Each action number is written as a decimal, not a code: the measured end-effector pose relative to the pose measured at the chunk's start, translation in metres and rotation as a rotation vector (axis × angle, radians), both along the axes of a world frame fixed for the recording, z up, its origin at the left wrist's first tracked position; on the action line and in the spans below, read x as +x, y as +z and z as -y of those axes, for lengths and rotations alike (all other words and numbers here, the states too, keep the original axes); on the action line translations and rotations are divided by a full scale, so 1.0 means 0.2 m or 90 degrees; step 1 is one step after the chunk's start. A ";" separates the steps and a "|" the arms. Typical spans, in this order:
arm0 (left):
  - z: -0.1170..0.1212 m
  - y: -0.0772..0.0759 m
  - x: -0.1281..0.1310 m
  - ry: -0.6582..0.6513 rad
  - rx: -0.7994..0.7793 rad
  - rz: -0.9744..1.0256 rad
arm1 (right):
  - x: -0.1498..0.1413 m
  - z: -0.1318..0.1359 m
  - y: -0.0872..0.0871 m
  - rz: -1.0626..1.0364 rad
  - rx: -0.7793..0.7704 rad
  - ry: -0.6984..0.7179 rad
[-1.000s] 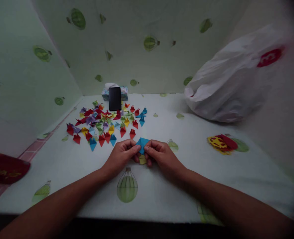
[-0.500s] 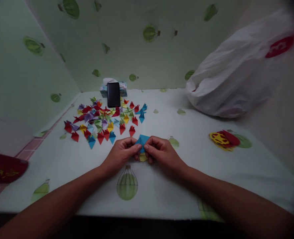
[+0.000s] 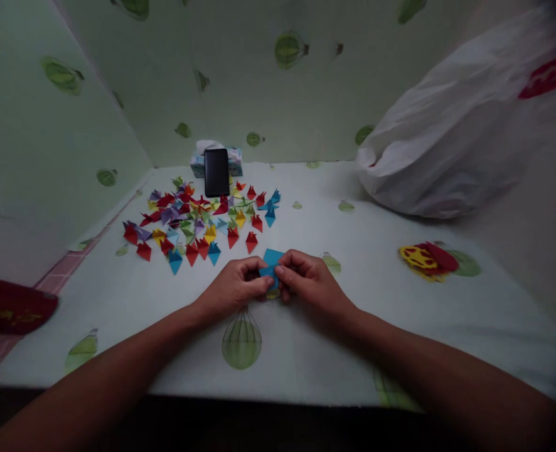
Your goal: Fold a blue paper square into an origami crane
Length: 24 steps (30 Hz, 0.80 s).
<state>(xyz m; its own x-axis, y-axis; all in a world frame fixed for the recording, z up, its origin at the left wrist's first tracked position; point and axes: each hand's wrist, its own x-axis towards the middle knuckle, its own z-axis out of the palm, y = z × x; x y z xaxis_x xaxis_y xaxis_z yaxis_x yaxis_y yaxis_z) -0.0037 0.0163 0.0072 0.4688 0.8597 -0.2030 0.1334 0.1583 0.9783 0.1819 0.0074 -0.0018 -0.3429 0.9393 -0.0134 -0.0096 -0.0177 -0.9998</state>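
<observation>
Pinching the blue paper between my left hand and right hand, I hold it low over the table, its free corner pointing away from me.

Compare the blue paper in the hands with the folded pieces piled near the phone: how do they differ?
The blue paper is pinched between left hand and right hand; the folded pieces lie loose on the table. The blue paper is a single sheet in one colour; the folded pieces are many, in red, yellow, purple, green and blue. The blue paper looks larger and flatter than any one folded piece. Both are coloured paper.
</observation>
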 end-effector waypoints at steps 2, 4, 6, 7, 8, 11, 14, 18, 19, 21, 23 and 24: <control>-0.01 -0.01 -0.01 -0.001 0.002 0.003 | 0.00 -0.01 0.00 -0.005 -0.001 0.008; -0.01 -0.02 -0.02 -0.011 0.000 -0.027 | 0.00 -0.01 0.00 -0.012 -0.007 0.026; -0.01 -0.02 -0.02 -0.016 0.000 -0.040 | 0.00 -0.01 0.00 -0.009 -0.010 0.030; -0.01 -0.02 -0.02 -0.009 0.001 -0.031 | 0.01 -0.01 0.01 -0.006 -0.009 0.024; 0.00 -0.02 -0.02 0.006 0.004 -0.017 | 0.01 -0.01 0.01 -0.007 -0.009 0.012; -0.01 0.00 -0.01 0.065 0.024 0.024 | 0.01 -0.01 0.01 -0.034 -0.027 -0.020; -0.02 0.00 -0.01 0.109 0.044 0.041 | 0.01 -0.02 0.02 -0.051 -0.039 -0.033; -0.04 -0.02 -0.02 0.130 0.054 0.070 | 0.01 -0.02 0.02 -0.048 -0.020 -0.048; -0.03 -0.02 -0.02 0.125 0.054 0.077 | 0.01 -0.02 0.02 -0.046 -0.017 -0.051; -0.03 -0.02 -0.02 0.109 0.050 0.078 | 0.01 -0.02 0.02 -0.037 -0.019 -0.048; -0.02 -0.02 -0.01 0.097 0.046 0.067 | 0.01 -0.01 0.02 -0.024 -0.021 -0.036; -0.02 -0.02 -0.01 0.093 0.048 0.062 | 0.00 -0.01 0.02 -0.019 -0.020 -0.029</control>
<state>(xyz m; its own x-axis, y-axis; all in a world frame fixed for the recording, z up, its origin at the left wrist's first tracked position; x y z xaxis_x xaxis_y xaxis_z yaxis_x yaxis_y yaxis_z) -0.0060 0.0193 0.0042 0.3518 0.9312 -0.0952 0.0182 0.0949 0.9953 0.1825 0.0092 0.0015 -0.3000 0.9533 -0.0344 -0.0402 -0.0487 -0.9980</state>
